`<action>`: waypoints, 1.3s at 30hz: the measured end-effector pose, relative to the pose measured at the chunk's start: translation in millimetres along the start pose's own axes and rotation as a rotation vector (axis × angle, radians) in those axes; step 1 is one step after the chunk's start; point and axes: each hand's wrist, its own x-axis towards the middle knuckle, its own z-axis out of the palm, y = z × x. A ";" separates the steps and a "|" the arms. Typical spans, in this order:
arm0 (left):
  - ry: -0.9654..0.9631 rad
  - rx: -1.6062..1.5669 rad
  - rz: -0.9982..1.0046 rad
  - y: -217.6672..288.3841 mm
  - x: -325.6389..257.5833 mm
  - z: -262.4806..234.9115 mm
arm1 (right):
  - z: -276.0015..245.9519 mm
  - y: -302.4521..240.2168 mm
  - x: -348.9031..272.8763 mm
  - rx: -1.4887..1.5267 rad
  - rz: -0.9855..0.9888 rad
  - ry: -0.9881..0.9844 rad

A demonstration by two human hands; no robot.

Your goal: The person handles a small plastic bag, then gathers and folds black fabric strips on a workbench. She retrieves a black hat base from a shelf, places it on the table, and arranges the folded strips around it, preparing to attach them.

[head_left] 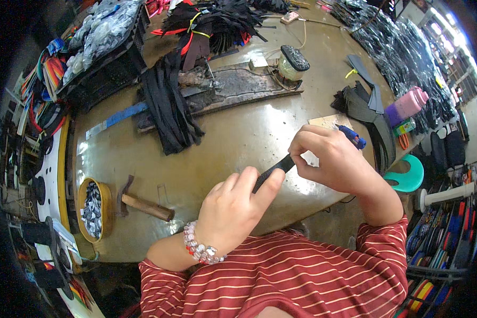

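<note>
Both hands hold a short black strap above the near edge of the worn brown table. My left hand, with a bead bracelet on the wrist, pinches the strap's lower end between thumb and fingers. My right hand grips the upper end, and a blue lighter sticks out from behind its fingers. The strap runs slanted between the two hands.
A hammer and a round wooden bowl of small metal pieces lie at the left. A bundle of black straps hangs over a dark board at the centre back. A pink bottle and a teal stool are at the right.
</note>
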 end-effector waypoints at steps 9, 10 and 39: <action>0.044 -0.044 0.059 -15.2 -1.8 3.4 | -5.1 14.6 16.5 0.182 0.005 -0.089; 0.043 -0.050 0.074 -18.0 -2.2 4.3 | -11.8 18.0 23.9 0.231 -0.029 -0.172; 0.470 -1.620 -0.640 -134.4 -27.5 90.9 | 70.0 47.0 -38.6 1.181 0.401 -0.151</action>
